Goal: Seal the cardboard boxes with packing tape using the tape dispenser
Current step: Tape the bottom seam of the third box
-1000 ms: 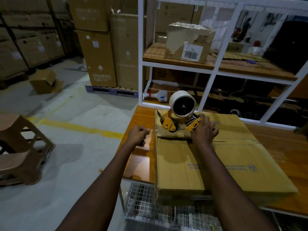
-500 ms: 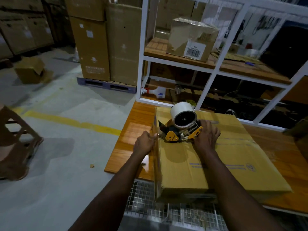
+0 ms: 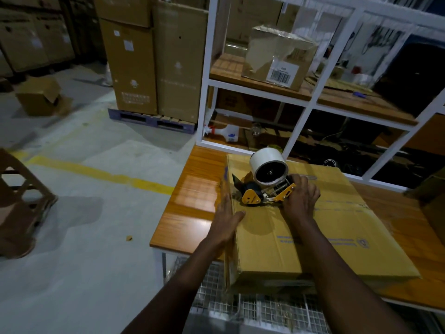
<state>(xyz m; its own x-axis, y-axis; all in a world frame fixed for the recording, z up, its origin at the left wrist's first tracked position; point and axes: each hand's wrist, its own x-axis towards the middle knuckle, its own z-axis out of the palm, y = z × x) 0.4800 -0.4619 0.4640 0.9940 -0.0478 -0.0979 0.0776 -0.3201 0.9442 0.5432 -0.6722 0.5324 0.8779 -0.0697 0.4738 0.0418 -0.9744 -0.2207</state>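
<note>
A large flat cardboard box (image 3: 313, 227) lies on the wooden table (image 3: 192, 201), its near end overhanging the table's front edge. The tape dispenser (image 3: 265, 186), orange and black with a white tape roll, stands on the box top near its far left corner. My right hand (image 3: 301, 201) grips the dispenser's handle from the right. With straight fingers, my left hand (image 3: 226, 218) lies flat against the box's left edge, thumb on the top face.
A white metal shelf frame (image 3: 207, 75) stands behind the table, with a taped, barcoded box (image 3: 277, 56) on its wooden shelf. Tall cartons (image 3: 154, 59) sit on a pallet at the back left. A wooden stool (image 3: 19, 203) stands on the floor left. A wire basket (image 3: 240, 304) hangs below the table.
My left hand went from a fist beside the box to lying flat against its left edge. The dispenser has tilted and slid slightly toward me along the box top.
</note>
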